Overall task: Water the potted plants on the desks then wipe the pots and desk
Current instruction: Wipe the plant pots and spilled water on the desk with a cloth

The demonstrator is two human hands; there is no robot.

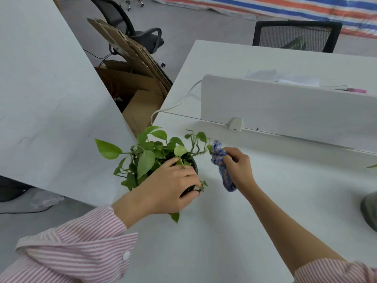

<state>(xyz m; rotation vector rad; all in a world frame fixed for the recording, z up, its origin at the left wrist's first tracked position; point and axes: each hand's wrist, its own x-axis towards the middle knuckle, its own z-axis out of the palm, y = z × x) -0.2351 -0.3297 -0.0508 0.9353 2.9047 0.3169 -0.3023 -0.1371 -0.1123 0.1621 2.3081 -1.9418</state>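
A leafy green plant [146,156] in a dark pot [195,164] stands near the left corner of the white desk [224,231]. My left hand [173,186] grips the pot's near rim, fingers curled over its edge among the leaves. Just right of the pot, my right hand [237,166] holds a bunched blue and pink cloth [221,160] a little above the desk. The cloth is close to the pot's right side; I cannot tell whether it touches it. Most of the pot is hidden by leaves and my left hand.
A white divider panel [285,107] runs across the desk behind the plant, with a white cable [179,103] at its left end. A second white desk [40,99] lies to the left. Cardboard boxes [132,78] and black chairs [295,35] stand beyond. A grey object [370,209] sits at the right edge.
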